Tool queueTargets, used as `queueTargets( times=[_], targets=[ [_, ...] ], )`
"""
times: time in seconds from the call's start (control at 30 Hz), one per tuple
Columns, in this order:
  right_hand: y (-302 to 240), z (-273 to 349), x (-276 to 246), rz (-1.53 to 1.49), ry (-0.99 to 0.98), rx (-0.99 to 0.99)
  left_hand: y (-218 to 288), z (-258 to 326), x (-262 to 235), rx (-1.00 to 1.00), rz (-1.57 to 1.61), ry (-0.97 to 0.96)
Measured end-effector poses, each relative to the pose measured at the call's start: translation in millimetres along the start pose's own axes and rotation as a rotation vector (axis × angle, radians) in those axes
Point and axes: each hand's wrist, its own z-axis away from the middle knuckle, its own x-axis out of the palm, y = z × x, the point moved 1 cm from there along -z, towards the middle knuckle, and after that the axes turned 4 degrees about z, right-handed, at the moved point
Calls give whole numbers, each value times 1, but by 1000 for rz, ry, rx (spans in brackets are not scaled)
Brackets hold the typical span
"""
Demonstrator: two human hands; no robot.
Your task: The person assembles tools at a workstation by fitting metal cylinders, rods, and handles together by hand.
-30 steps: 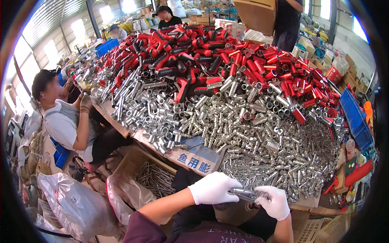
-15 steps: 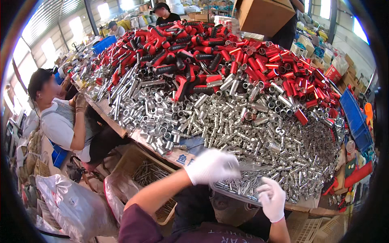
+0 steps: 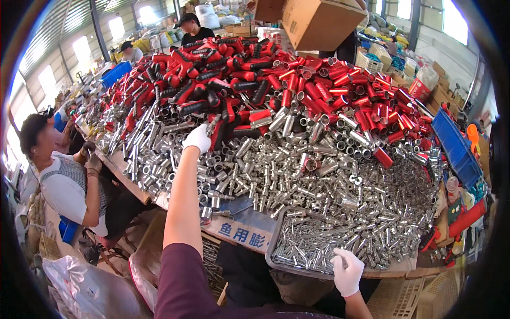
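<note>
My left hand (image 3: 197, 139), in a white glove, reaches far over the table to where bright metal tubes meet red-and-black tool handles (image 3: 199, 91). Its fingers are closed beside a metal piece; what they hold is partly hidden. Low on the right, my right hand (image 3: 347, 272), also gloved in white, is at the near rim of a clear plastic tray (image 3: 272, 249). The right fingers are bent together, and anything between them is too small to name. Thin metal pins (image 3: 308, 247) fill the tray. Small metal fittings (image 3: 276, 170) lie heaped beyond it.
Red tubes (image 3: 340, 87) are piled at the far right, near a blue bin (image 3: 456, 146). A cardboard box (image 3: 321, 24) is above the far side. A co-worker (image 3: 66, 181) sits at the left. Plastic sacks (image 3: 90, 287) and crates (image 3: 396, 297) stand below the table edge.
My left hand has gone from above the tray to the far left, beside the tool handles. My right hand has stayed near the tray's rim. The view has shifted slightly.
</note>
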Motion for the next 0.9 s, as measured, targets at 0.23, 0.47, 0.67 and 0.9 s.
queueTargets(
  times=[0.23,0.47,0.67,0.9],
  targets=[
    [-6,3,0,14,32,44,3,-1,-14,112,-39,16],
    [-18,6,-12,31,46,-133,110,93,-77,426,47,469],
    [-55,-8,-14,-551,-99,-66,224,228,-52,487,782,-147],
    [-58,-6,-56,-609,-388,346,259,322,18,265,1021,-514]
  ],
)
